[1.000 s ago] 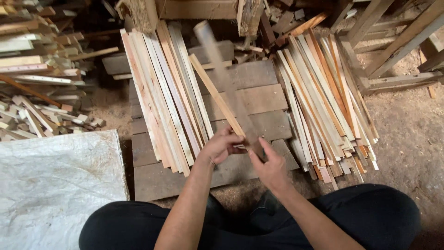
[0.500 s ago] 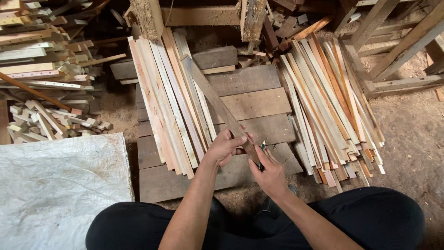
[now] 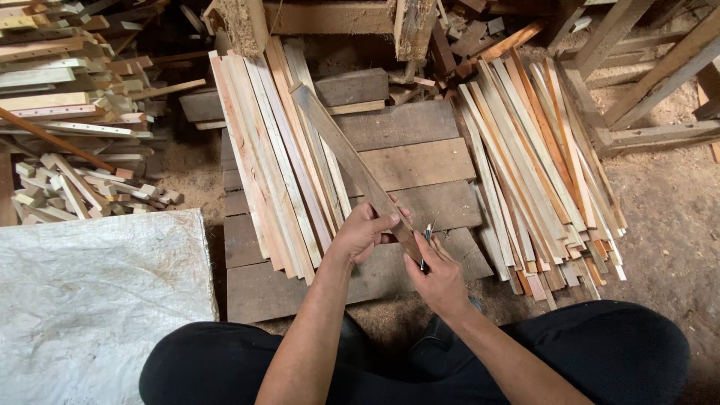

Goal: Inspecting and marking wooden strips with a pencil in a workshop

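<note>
Left hand (image 3: 365, 231) clamped on a grey slat (image 3: 352, 161), right hand (image 3: 442, 279) pinching a pencil (image 3: 426, 244) against it, slat piles (image 3: 270, 157) flanking, plank pallet (image 3: 420, 150) beneath, sawdust floor (image 3: 667, 217).

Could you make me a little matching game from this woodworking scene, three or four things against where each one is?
Things:
1. wooden slat
2. pen
3. white sheet
4. reddish slat pile

Places:
A. spread flat at the left of the picture
B. stacked to the right of the dark planks
C. gripped near its lower end by the left hand, slanting up and away
D. between the fingers of the right hand

Pairs: 1-C, 2-D, 3-A, 4-B
</note>
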